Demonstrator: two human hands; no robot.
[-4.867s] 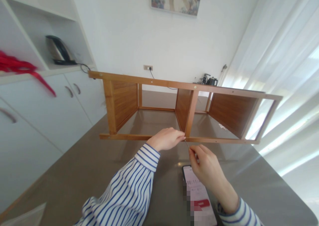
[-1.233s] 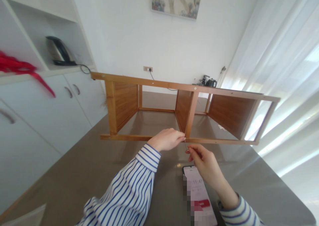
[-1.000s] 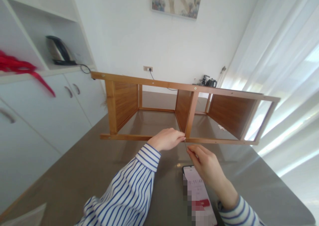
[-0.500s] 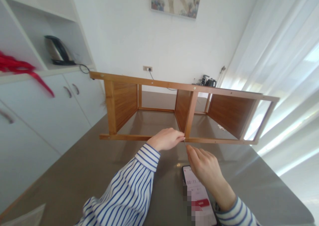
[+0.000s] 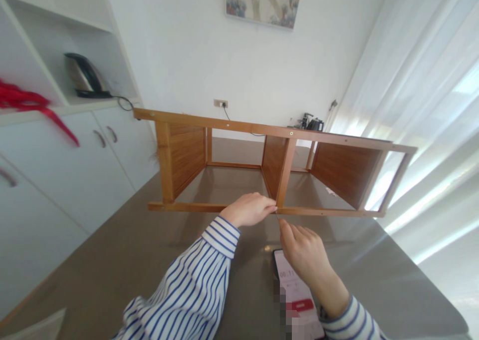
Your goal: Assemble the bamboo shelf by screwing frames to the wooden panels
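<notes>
A wooden shelf unit (image 5: 258, 128) lies on its side on the table, with brown slatted panels between its rails. My left hand (image 5: 250, 209) is closed at the near lower rail, its fingertips at the joint with the middle crosspiece (image 5: 285, 175). Just right of and below it, my right hand (image 5: 305, 245) is closed around a thin metal tool (image 5: 277, 215). Only a short stretch of this shaft shows, its tip meeting the rail beside my left fingertips. The rest of the tool is hidden inside my right fist, so its exact kind is unclear.
A phone (image 5: 295, 290) showing a timer lies on the grey table (image 5: 247, 290), partly under my right forearm. White cabinets (image 5: 71, 170) stand left, with a kettle (image 5: 84, 75) and red ribbon (image 5: 26, 100) above. Curtains (image 5: 422, 90) hang right.
Hardly anything differs. The whole view has shifted very slightly, and both hands keep their places at the rail and the tool.
</notes>
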